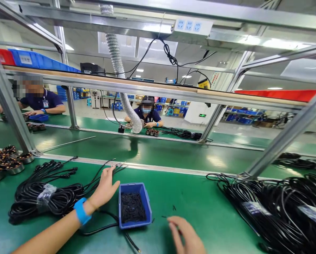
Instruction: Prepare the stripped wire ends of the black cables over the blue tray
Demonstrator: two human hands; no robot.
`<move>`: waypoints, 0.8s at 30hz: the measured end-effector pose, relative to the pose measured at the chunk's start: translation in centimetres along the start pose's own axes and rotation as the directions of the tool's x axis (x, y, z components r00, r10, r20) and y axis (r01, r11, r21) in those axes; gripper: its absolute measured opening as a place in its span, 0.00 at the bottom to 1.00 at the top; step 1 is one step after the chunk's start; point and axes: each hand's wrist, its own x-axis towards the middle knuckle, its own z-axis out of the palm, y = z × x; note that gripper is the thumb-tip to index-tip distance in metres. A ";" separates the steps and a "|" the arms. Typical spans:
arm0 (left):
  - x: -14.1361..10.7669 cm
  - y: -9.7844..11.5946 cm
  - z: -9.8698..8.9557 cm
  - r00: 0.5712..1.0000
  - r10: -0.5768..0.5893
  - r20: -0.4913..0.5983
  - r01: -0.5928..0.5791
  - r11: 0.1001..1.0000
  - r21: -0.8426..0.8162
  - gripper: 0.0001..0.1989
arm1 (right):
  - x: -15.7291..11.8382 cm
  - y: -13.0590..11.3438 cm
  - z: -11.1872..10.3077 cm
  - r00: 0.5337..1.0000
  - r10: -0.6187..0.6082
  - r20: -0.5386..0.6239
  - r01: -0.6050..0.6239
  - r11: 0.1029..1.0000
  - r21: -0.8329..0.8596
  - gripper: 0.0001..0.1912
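Observation:
My left hand (105, 187), with a blue band on its wrist, reaches over a bundle of black cables. Its thumb stands apart, and its fingertips are by the cables' stripped ends (119, 165). Low in the view, my right hand (187, 235) has thumb and forefinger brought together in a pinch. A short black tube (163, 216) sticks out at those fingertips. Between my hands stands a blue bin (149, 211) holding many short black tubes (132, 207). Another short tube (174, 207) lies loose on the green tabletop (189, 190).
Taped black cable coils lie at left (60, 199) and in a large heap (279, 204) at right. Copper-wound motor stators (10, 164) sit at far left. Metal posts (285, 137) and an overhead shelf (152, 84) frame the bench. A flexible duct (123, 91) hangs ahead; two co-workers sit beyond.

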 end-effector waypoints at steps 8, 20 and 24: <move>-10.4 5.1 2.6 0.675 0.520 0.523 -0.718 0.627 0.302 0.06 | 7.4 4.8 0.2 0.887 0.363 0.287 -0.260 0.903 -0.341 0.07; -6.5 5.1 16.8 0.628 0.141 0.765 -0.778 0.098 0.621 0.10 | 5.2 2.3 1.1 0.916 0.024 0.401 -0.006 0.999 -0.046 0.09; -6.7 4.9 15.6 0.653 0.116 0.749 -0.755 0.181 0.630 0.12 | 5.3 2.1 3.1 0.933 0.058 0.356 -0.042 0.998 -0.053 0.11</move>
